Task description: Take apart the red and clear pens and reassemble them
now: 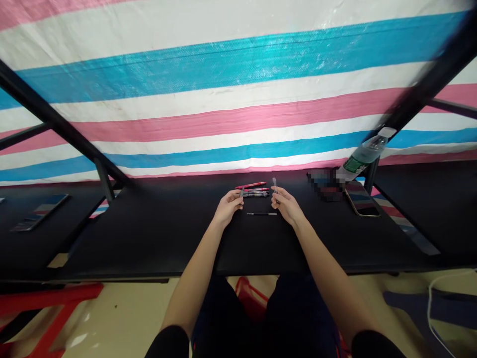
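Over the black table, my left hand [228, 206] pinches a small dark translucent piece that looks like a pen part [242, 192]. My right hand [285, 204] is closed on a clear pen barrel [275, 182], held upright between thumb and fingers. A pen refill [262, 214] lies flat on the table between my hands, nearer to me. Just beyond them rest several pens [257, 193] side by side, with a red pen [253, 185] at a slant behind. The fingertips partly cover both held pieces.
A phone [362, 199] lies at the right, beside a tilted water bottle [367, 154] and a blurred-out item [327, 184]. Another phone [41, 213] is on the left table. Black metal frame bars [70, 129] rise on both sides before a striped sheet [231, 119].
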The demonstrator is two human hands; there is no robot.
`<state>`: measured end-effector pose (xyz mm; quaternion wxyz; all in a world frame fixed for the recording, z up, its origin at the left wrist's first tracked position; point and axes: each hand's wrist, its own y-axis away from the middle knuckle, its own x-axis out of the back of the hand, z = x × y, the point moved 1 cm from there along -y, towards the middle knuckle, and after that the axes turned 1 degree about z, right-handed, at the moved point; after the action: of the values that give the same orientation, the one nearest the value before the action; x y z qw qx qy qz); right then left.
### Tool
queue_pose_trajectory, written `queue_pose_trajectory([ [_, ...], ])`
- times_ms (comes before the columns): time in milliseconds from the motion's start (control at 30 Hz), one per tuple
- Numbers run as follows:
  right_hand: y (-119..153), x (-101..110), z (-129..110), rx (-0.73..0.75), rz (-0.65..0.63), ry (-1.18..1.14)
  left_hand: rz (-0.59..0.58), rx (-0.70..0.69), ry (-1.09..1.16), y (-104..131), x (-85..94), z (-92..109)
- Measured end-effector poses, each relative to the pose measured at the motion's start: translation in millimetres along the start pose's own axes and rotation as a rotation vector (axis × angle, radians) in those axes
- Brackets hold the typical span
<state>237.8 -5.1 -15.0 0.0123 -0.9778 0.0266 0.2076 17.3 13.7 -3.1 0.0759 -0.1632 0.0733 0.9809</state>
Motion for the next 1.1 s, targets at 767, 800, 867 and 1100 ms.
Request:
queue_pose_trajectory([
  [767,1.9,-0.1,-0.3,-0.087,-0.035,-0.104,-0.024,0.019,0.037,1.2,-3.1,-1.4],
  [800,2.0,-0.2,-0.4,-0.084,-0.038,-0.103,-0.021,0.017,0.028,1.0,-2.9,-1.5],
  [867,2.2,-0.3,-0.7,-0.078,-0.043,-0.093,-0.015,0.009,0.011,0.5,-2.4,-1.9],
  [1100,3.1,-0.9,-1.1,-0.05,-0.039,-0.051,-0.032,-0.003,-0.009,0.9,-2.1,-2.4],
])
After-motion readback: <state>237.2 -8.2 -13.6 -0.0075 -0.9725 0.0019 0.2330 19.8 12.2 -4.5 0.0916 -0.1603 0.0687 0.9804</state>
